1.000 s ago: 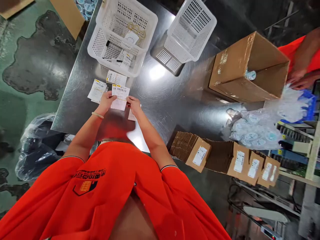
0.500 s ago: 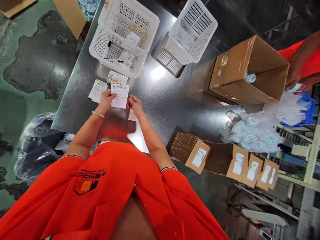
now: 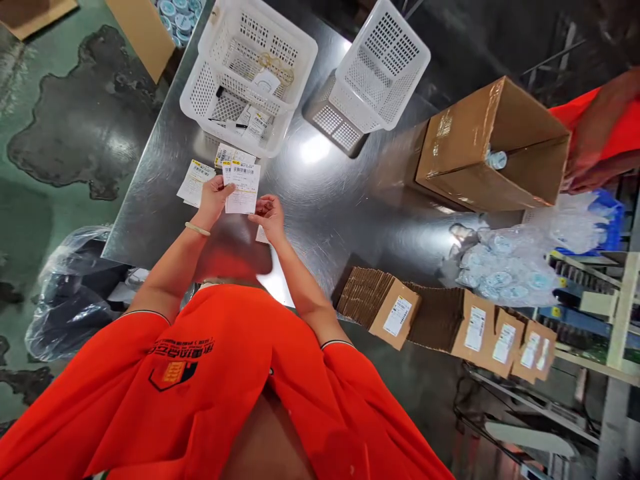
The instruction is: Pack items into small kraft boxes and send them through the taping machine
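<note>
Printed white labels (image 3: 243, 190) with black barcodes are pinched in my left hand (image 3: 214, 199), its thumb on their left side. My right hand (image 3: 269, 215) is at their lower right corner, fingers curled, thumb and a fingertip by the edge; whether it grips them is too small to tell. More labels (image 3: 196, 180) lie flat on the metal table just left of my left hand, and another pile (image 3: 234, 153) lies beyond the held ones, below the basket. A slip (image 3: 261, 235) lies partly under my right hand.
White perforated baskets (image 3: 287, 127) with papers stand at the back left, another basket pair (image 3: 385, 67) behind centre. An open carton (image 3: 457, 147) sits right, a person's arm (image 3: 607, 127) beside it. Folded labelled cardboard (image 3: 395, 317) lines the near edge; bagged round items (image 3: 505, 267) lie right.
My right hand has shifted slightly down along the labels' right side, its fingers more curled. My left hand keeps its hold. The other person's arm has moved a little by the carton.
</note>
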`<state>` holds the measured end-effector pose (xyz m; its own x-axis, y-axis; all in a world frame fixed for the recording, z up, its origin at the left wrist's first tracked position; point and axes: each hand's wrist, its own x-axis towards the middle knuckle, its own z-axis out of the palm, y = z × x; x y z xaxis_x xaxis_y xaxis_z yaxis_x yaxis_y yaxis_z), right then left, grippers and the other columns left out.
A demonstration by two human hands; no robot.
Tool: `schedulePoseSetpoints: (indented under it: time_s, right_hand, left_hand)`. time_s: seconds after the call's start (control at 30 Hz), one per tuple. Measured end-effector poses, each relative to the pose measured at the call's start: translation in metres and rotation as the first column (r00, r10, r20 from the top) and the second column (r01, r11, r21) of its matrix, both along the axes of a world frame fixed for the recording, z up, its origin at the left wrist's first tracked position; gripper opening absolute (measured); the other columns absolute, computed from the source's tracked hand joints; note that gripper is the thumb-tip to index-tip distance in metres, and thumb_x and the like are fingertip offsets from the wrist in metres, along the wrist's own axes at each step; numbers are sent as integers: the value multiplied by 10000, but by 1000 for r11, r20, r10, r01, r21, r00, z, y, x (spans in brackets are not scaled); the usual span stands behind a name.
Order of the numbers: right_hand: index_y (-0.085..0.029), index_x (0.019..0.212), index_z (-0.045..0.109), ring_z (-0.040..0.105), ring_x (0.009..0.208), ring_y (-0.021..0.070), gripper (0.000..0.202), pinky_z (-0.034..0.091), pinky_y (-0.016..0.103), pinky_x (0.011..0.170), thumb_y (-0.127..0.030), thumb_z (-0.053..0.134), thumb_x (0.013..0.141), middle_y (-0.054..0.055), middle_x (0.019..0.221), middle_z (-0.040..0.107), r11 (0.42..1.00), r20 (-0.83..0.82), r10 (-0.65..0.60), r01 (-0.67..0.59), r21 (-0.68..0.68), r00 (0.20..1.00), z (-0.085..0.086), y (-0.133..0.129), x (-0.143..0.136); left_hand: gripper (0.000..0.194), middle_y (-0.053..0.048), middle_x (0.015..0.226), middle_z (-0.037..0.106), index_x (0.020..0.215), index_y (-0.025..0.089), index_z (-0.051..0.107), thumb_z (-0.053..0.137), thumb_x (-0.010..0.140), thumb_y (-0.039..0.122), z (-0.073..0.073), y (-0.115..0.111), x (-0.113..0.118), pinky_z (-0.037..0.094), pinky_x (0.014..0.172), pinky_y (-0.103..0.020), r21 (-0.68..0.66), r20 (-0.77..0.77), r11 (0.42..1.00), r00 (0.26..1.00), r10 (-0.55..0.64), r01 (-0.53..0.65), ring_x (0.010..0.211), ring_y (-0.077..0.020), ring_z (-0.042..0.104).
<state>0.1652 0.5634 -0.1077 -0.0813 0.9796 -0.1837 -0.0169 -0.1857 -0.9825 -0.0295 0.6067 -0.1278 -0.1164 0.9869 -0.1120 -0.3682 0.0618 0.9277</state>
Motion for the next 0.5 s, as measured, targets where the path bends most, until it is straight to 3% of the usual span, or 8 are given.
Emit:
schedulePoseSetpoints:
  time_s: [0.13,0.33,0.5]
  right_hand:
    - [-312,1162,557,702,1082,209,642,595,353,993,-372,967,671,16,1158,705,999,114,-37,39,-13,993,9,-6,-5]
    - [-295,1072,585,673,1071,219,512,578,334,985,-381,923,696,-6,994,671,998,181,-66,69,-14,981,15,-9,-9]
    - [-287,1032,603,646,1038,217,451,573,343,978,-423,904,724,11,1007,672,997,190,-72,71,13,979,15,-11,-9]
  left_hand:
    - [247,-70,1005,844,973,176,786,926,800,282,0,1,2,608,931,-422,1,-1,1000,1000,1,-1,924,-229,766]
    - [289,-68,1019,841,1001,172,780,930,805,323,2,-1,4,612,936,-411,8,-22,1000,1000,15,-15,986,-247,776]
    - [199,-77,997,841,988,164,773,889,858,261,6,-1,5,602,912,-410,17,-28,1000,1000,12,-12,922,-222,757]
